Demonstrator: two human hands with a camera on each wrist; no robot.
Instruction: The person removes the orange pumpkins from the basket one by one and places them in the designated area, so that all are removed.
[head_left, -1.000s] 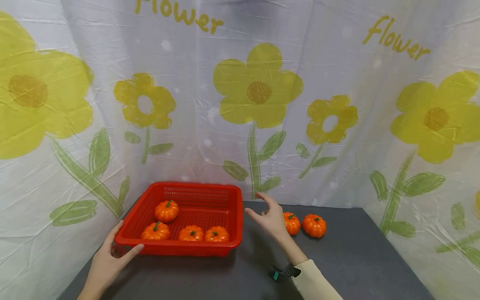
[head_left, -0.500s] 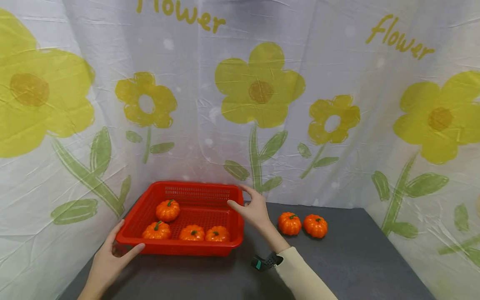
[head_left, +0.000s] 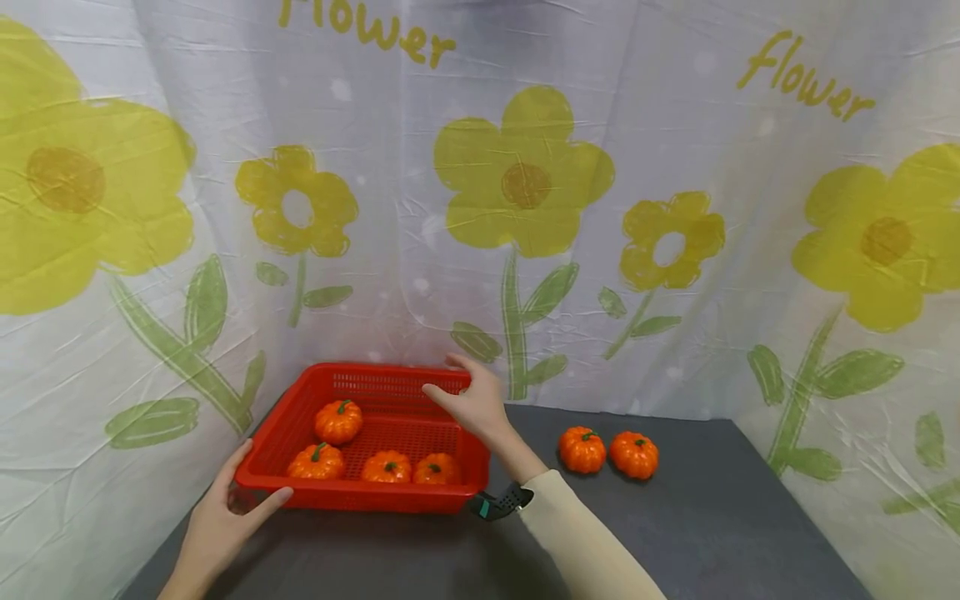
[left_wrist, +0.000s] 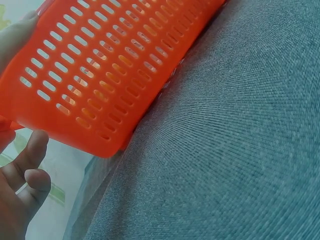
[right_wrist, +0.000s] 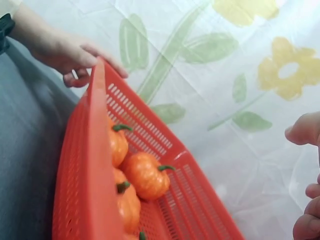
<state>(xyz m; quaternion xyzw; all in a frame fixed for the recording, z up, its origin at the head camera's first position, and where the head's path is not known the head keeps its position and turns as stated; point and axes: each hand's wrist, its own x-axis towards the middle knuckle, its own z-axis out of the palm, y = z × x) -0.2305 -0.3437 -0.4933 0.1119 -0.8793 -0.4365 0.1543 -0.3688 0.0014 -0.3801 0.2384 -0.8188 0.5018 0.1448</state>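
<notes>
Left hand (head_left: 215, 521), thumb (head_left: 272, 503) apart from curled fingers (right_wrist: 75, 79); right hand (head_left: 480, 406) farther forward, thumb and fingers parted.

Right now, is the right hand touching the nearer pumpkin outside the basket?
Apart: the head view shows dark table between the right hand and that pumpkin.

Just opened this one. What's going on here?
A person is working bare-handed around a red plastic basket. Their left grip holds the basket's near-left corner, while their right grip, with nothing in it, is over the basket's far-right part. Four small orange pumpkins show inside the basket. Two more pumpkins sit to its right on the dark grey table.
</notes>
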